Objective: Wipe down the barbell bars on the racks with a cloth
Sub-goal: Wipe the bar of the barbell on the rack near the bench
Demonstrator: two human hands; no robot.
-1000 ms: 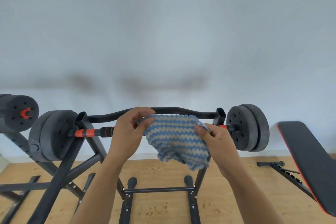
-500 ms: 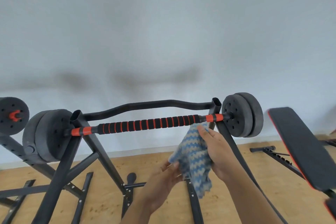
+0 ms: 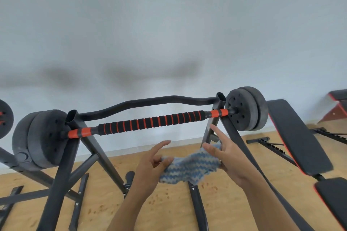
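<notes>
A barbell bar [image 3: 150, 123] with black foam and orange rings lies across a black rack [image 3: 62, 165], with dark weight plates [image 3: 246, 108] on both ends. Below the bar, a blue-and-cream striped knitted cloth [image 3: 189, 168] is stretched between my hands. My left hand [image 3: 150, 165] pinches its left edge with thumb and lower fingers, index finger pointing out. My right hand [image 3: 227, 155] pinches the right edge, its other fingers spread upward. Neither hand nor the cloth touches the bar.
A curved black crossbar [image 3: 150, 103] joins the rack uprights behind the bar. Another weight plate [image 3: 4, 118] shows at the far left. A black bench with red trim [image 3: 298, 137] stands at the right. The wooden floor [image 3: 169, 208] lies below and a pale wall behind.
Both hands came down from the bar with the cloth, uncovering the bar. The cloth hung bunched from the right hand half a second ago; now both hands spread it out below the bar.
</notes>
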